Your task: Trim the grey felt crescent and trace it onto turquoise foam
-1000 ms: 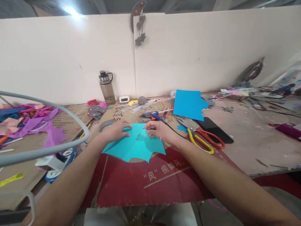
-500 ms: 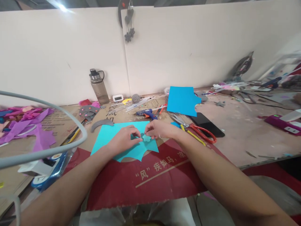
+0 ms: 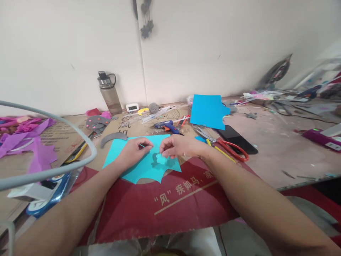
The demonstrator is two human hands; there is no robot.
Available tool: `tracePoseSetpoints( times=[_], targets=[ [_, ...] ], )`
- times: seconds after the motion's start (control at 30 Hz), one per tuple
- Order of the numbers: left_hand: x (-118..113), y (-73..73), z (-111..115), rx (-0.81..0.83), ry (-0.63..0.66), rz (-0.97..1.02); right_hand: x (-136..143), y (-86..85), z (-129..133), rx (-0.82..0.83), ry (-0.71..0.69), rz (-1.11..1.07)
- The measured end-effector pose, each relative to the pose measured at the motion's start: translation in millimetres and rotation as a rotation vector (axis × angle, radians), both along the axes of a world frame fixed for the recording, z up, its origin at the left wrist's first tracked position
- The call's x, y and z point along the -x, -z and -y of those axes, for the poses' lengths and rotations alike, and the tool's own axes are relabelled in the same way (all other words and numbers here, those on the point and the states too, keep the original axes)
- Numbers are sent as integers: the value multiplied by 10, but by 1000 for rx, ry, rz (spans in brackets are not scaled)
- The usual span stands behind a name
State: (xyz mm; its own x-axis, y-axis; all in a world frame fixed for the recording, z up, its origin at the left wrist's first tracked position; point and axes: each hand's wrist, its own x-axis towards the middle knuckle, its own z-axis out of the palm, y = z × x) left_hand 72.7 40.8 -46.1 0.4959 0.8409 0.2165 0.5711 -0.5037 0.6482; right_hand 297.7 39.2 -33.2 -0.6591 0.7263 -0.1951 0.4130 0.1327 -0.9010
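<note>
My right hand (image 3: 177,146) pinches a small turquoise flower cutout (image 3: 160,159) by its edge, just above a sheet of the same colour. Across from it, my left hand (image 3: 134,152) rests over the turquoise sheet (image 3: 151,172), thumb and forefinger tips brought together; whether anything lies between them I cannot make out. Scalloped bites run along the sheet's near edge. A curved grey piece (image 3: 113,138) touches its far left corner. Behind my right hand lies a blue glue gun (image 3: 167,125). Red-handled scissors (image 3: 226,145) lie to the right.
Under the sheet is red-printed cardboard (image 3: 191,206). A blue sheet (image 3: 206,112) and a black phone (image 3: 237,139) lie at right. A bottle (image 3: 109,94) stands by the wall. A grey hose (image 3: 87,137) loops in from the left, near purple scraps (image 3: 42,153).
The hands have drawn apart. The flower cutout now hangs from my right hand, and my left hand has moved left, away from it. The view has tilted slightly down.
</note>
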Motion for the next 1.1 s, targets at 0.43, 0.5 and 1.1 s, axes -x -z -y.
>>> tracePoseSetpoints(
  times=[0.43,0.5,1.1],
  targets=[
    [44,81,-68,27,31,-17,256,71,227,-193,-63,137],
    [45,85,-70,25,33,-16,257,65,237,-213,-61,159],
    [54,109,-77,23,40,-20,276,147,227,-288,-85,150]
  ],
)
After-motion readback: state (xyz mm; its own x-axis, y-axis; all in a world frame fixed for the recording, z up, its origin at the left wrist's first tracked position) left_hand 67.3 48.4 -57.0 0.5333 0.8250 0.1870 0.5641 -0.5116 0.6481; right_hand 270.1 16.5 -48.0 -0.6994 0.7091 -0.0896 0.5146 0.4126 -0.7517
